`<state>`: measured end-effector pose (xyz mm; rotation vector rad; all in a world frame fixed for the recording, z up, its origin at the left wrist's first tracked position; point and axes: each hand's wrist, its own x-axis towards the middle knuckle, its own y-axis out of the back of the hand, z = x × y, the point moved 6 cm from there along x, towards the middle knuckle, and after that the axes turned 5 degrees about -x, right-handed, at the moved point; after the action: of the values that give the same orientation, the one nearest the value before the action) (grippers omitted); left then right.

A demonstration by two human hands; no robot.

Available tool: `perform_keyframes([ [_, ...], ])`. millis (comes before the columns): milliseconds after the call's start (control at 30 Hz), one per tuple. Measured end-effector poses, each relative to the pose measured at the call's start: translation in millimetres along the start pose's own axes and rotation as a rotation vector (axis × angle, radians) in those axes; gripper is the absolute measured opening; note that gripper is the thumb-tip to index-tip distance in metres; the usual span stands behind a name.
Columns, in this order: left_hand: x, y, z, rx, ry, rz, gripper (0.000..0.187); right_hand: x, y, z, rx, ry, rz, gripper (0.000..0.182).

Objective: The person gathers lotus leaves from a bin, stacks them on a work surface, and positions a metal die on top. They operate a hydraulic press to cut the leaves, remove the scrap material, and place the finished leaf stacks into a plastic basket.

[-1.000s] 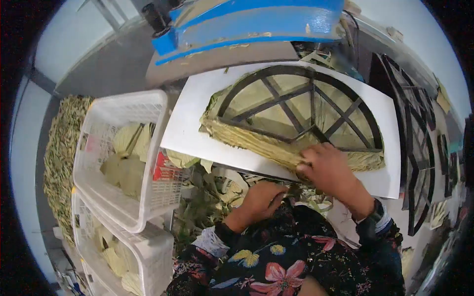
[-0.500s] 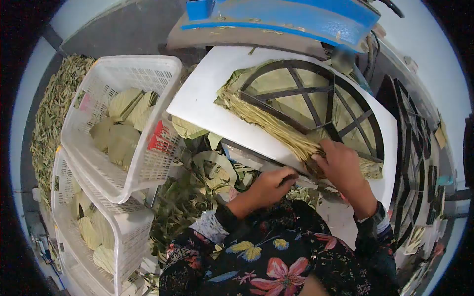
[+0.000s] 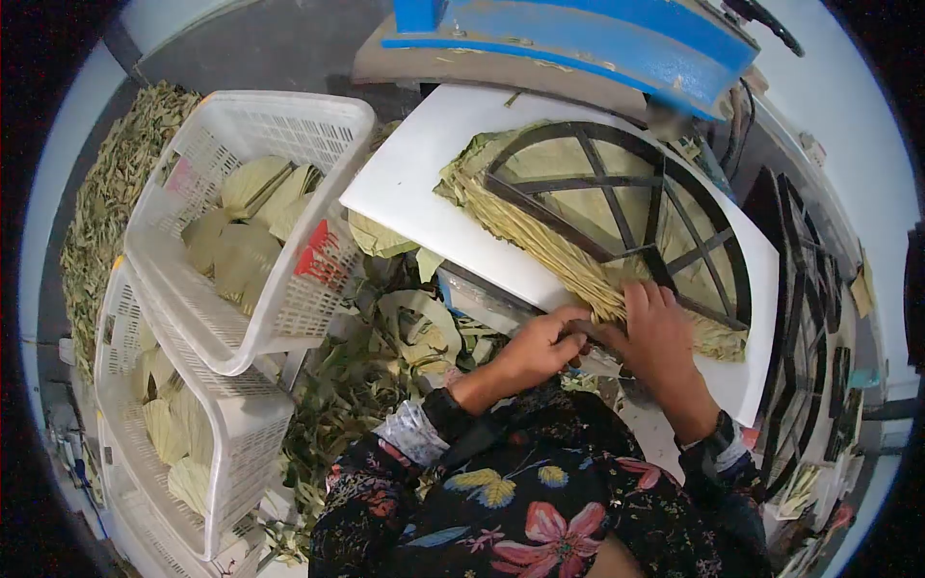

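Note:
A stack of pale green leaves (image 3: 520,226) lies on a white board (image 3: 414,183), with a black metal cutting frame (image 3: 626,181) on top, semicircular and crossed by bars. My right hand (image 3: 658,332) is at the near edge of the stack, its fingers bent over the leaf ends at the frame's lower corner. Beside it, my left hand (image 3: 541,349) is closed, thumb and fingers pinched by the board's front edge near my right fingertips. What lies between the left fingers is too small to make out.
White plastic baskets (image 3: 361,125) holding cut leaf pieces stand stacked at the left. Leaf scraps (image 3: 337,424) lie below the board. A blue machine (image 3: 578,34) is behind it. More black frames (image 3: 805,318) stand at the right. A leaf pile (image 3: 120,202) is at far left.
My left hand has moved up and right, meeting my right hand. The right fingers have shifted slightly down along the stack's edge. The whole view has shifted a little.

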<state>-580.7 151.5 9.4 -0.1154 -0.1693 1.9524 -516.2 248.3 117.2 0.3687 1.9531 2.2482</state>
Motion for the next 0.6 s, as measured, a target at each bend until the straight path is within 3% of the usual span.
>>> perform_keyframes([
  [133,-5,1,5,-0.126,0.117,0.048,0.036,1,-9,6,-0.001,0.041,0.098,0.044],
  [200,-5,2,2,-0.167,0.118,0.075,0.037,4,-7,18,0.066,-0.088,0.085,0.038],
  [433,0,1,2,-0.442,0.176,0.103,0.040,10,-6,32,0.098,-0.173,0.070,0.035],
  [600,11,0,12,-0.398,0.243,0.121,0.034,10,-1,31,0.145,-0.195,0.074,0.035],
])
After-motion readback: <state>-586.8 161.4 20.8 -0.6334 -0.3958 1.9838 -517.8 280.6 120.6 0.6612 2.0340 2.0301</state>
